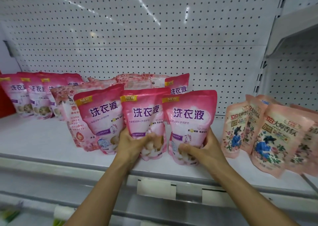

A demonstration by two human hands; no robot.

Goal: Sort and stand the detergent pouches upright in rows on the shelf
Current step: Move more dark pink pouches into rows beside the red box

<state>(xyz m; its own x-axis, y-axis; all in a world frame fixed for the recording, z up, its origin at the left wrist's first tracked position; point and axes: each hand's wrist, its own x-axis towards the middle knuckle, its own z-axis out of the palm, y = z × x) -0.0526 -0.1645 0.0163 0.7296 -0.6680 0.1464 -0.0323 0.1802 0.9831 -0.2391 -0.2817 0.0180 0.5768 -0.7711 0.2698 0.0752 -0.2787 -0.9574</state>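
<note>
Three pink detergent pouches with purple lettering stand upright side by side at the shelf's front. My left hand (pixel 133 144) grips the base of the middle pouch (pixel 143 115). My right hand (pixel 203 149) grips the base of the right pouch (pixel 189 117). The left pouch (pixel 100 117) stands untouched beside them. Behind them lean floral pink pouches (pixel 68 105) and another pink pouch (pixel 178 86). A row of the same pink pouches (pixel 27 96) stands at the far left.
Pale peach pouches with a flower picture (pixel 275 136) stand in a group on the right of the white shelf (pixel 34 139). A white pegboard (pixel 154 36) forms the back wall. Price-label holders run along the front rail (pixel 154 188).
</note>
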